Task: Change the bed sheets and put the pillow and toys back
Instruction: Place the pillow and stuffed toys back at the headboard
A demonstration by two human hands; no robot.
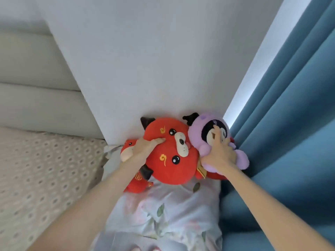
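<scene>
**Both hands on the plush toys at the wall**

Nearest the camera, I am seeing two bare forearms reaching forward over a bunched heap of floral bedding (163,214), white with faint leaf and flower prints, which is lying between the mattress and the curtain. I cannot tell whether it is a sheet, a cover or a pillow.

The left hand (143,147) is lying on the big red plush (172,160). Its fingers are stretched out fairly straight and are pressing into the side of the toy's head rather than closing round it; the thumb is hidden. The right hand (219,153) is clasping the purple plush (208,136), with fingers spread and curved over its dark face.

The red plush is lying face up on the far end of the bedding, touching the purple plush on its right. A small red plush (126,151) is peeking out just beside the left hand. Another red toy (217,175) is showing under the purple one. All of them are sitting against the foot of the white wall (145,60).

To the left, the bare mattress (36,169) is showing its dotted, perforated cover, with the padded headboard (27,87) beyond it. On the right, the blue curtain (299,105) is hanging in folds, touching the purple plush.
</scene>
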